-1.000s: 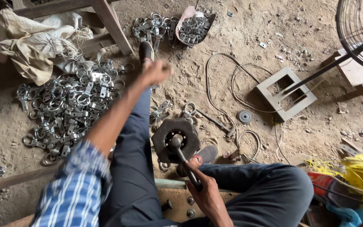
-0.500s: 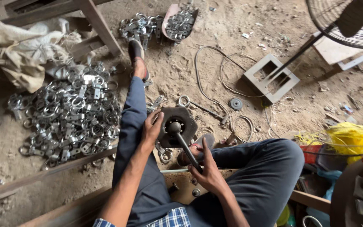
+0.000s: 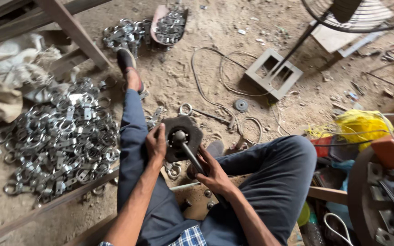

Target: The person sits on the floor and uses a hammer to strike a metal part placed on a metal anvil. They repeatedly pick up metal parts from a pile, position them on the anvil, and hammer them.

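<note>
Two bare hands are at work at the centre of the frame, over a dark round die block (image 3: 182, 136) that sits on the dirt floor (image 3: 183, 86) between the seated person's legs. The left hand (image 3: 156, 145) rests on the left edge of the block, fingers curled against it in a loose grip; whether a part is pinched under the fingers cannot be told. The right hand (image 3: 214, 174) is wrapped tight around the lower end of a dark metal lever handle (image 3: 192, 155), which slants up and left from the hand to a rounded knob at the middle of the block. The left leg in blue trousers runs from the lower centre towards the upper left, ending in a dark slipper (image 3: 126, 61); the right knee is bent at centre right. A large heap of bright metal ring clamps (image 3: 60, 146) lies at middle left of the frame, just beside the outstretched leg. A smaller heap of the same clamps (image 3: 121, 36) lies at top centre, next to a scoop-shaped tray (image 3: 169, 23) filled with more. A grey cable (image 3: 215, 82) loops across the floor above the block, with a small round disc (image 3: 241, 105) near it. A grey rectangular metal frame (image 3: 273, 74) lies at upper right, under a fan stand. A tangle of yellow cord (image 3: 363, 125) lies at right.
</note>
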